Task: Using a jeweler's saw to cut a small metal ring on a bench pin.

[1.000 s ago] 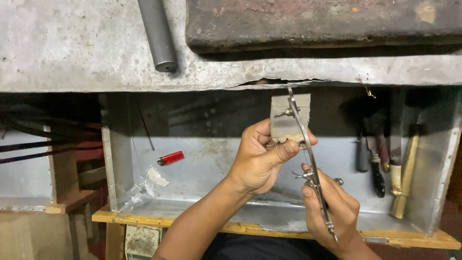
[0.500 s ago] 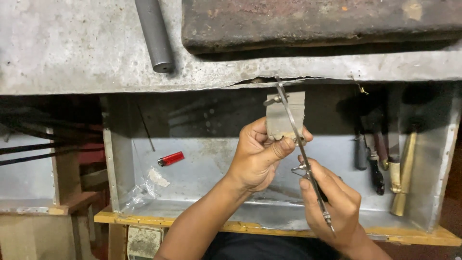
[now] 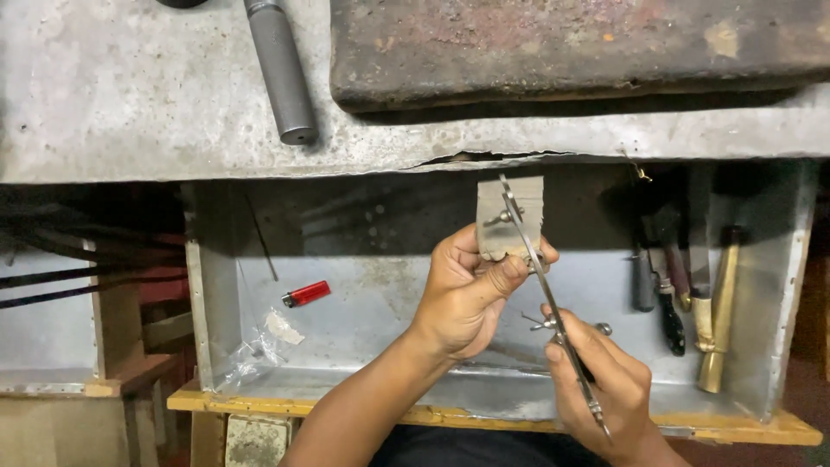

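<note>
My left hand (image 3: 467, 290) grips a small grey block (image 3: 510, 227) over an open metal-lined drawer (image 3: 216, 294). My right hand (image 3: 601, 389) holds a thin metal saw frame (image 3: 553, 324) with wing-nut clamps. Its upper end lies across the block and its lower tip points toward me. Both hands are close together, above the drawer's middle.
A red lighter (image 3: 306, 294) and a crumpled clear plastic bag (image 3: 255, 350) lie in the drawer's left half. Several hand tools (image 3: 683, 294) with dark and brass handles rest at its right. Above, the metal bench top (image 3: 130, 95) carries a grey cylinder (image 3: 281, 73) and a dark worn slab (image 3: 571, 47).
Both hands and the saw frame have shifted slightly left and lower in view. The grip on the block and frame is unchanged.
</note>
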